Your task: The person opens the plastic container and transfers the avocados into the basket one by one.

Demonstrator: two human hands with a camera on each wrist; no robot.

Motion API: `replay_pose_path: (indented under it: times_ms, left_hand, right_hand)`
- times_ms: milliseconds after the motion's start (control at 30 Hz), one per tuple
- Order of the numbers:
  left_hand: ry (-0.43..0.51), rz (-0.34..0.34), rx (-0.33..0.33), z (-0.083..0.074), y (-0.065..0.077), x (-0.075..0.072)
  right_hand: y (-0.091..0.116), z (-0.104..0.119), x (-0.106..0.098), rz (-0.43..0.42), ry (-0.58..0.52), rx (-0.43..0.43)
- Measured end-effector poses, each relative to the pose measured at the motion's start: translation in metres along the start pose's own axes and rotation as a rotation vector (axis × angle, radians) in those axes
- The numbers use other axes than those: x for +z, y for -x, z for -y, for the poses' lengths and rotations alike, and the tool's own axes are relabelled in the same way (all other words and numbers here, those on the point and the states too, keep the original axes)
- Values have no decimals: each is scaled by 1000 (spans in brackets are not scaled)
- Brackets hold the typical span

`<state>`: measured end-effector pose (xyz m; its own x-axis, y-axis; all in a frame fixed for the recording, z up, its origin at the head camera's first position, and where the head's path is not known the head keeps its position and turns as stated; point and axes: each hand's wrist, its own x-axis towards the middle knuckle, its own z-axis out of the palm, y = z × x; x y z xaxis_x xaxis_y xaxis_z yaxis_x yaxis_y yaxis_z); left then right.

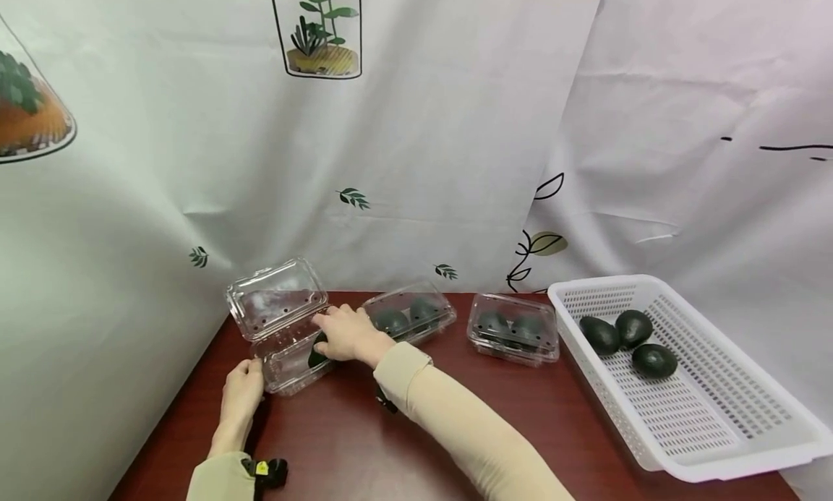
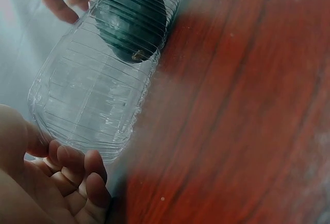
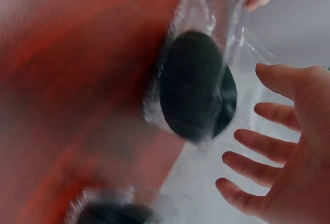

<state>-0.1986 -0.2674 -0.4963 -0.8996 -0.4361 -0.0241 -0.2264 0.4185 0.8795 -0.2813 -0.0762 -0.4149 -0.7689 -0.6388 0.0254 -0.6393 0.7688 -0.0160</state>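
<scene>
At the left of the table, a clear plastic clamshell box [image 1: 296, 364] stands with its lid [image 1: 276, 298] raised and tilted back. A dark green avocado [image 3: 191, 85] lies in its right half; the left half holds nothing. My left hand [image 1: 242, 392] pinches the box's near left end between thumb and fingers, as the left wrist view shows. My right hand [image 1: 351, 336] is over the box's right end, partly covering the avocado in the head view. From the right wrist view, its fingers [image 3: 258, 170] are spread and relaxed, apart from the avocado.
Just right of the open box is a clamshell [image 1: 449, 319] with two avocados. Farther right stands another closed clamshell [image 1: 514, 349] with two avocados. A white perforated basket [image 1: 709, 470] at the right holds three avocados. White printed cloth [image 1: 442, 161] hangs behind the dark red table [image 1: 364, 443].
</scene>
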Motion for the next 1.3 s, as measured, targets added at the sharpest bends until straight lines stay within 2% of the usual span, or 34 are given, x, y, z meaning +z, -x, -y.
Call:
replay_pose_path:
  times_ms: [267, 400, 600, 867, 1067, 1300]
  left_hand:
    - [-9, 13, -26, 6, 3, -1]
    - [4, 22, -9, 8, 4, 1]
    - [8, 19, -1, 5, 2, 3]
    - [10, 61, -8, -1, 4, 1]
    - [11, 53, -4, -3, 4, -2]
    - [-19, 19, 16, -2, 4, -1]
  right_hand:
    - [-7, 11, 24, 27, -16, -2]
    - [-8, 11, 31, 42, -10, 22]
    - [-14, 9, 28, 70, 40, 49]
    - [-25, 9, 27, 75, 73, 71]
    - [-27, 6, 26, 87, 80, 26]
    - [-31, -3, 25, 93, 37, -31]
